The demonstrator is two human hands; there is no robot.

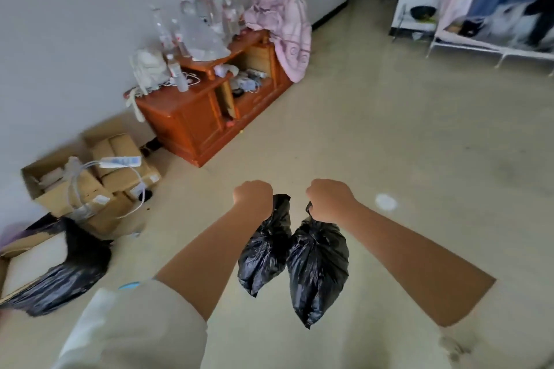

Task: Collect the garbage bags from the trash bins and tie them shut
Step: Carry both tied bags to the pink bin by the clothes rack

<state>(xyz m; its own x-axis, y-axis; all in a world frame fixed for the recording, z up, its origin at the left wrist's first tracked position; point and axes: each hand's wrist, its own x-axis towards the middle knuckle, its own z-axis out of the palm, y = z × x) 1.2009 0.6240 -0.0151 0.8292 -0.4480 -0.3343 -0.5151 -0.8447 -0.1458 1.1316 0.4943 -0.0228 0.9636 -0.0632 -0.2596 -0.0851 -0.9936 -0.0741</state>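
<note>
Both arms stretched out in front, each fist closed tight on the gathered neck of a black garbage bag. Left hand (253,196) grips the smaller bag (263,252), which hangs below it off the floor; a bit of the bag's top sticks out just right of the fist. Right hand (328,199) grips the bigger bag (317,269), neck bunched under the fingers, body hanging down & bulging. The 2 bags hang side by side, touching or nearly so, can't tell which. Can't see knots from here. Pale sleeves (135,329) pushed up both forearms. Floor (389,129) is pale beige. Far left, a third black bag (69,269) lies slumped over an open cardboard box (27,263). Behind that, more cardboard boxes (99,180) w/ a white power strip (121,161) on top. Orange-brown wood cabinet (198,126) vs. the wall, clear plastic bottles (207,12) crowded on top, pink blanket (284,30) draped over its right end. Top right, a clothes rack (503,0) w/ hanging clothes.
</note>
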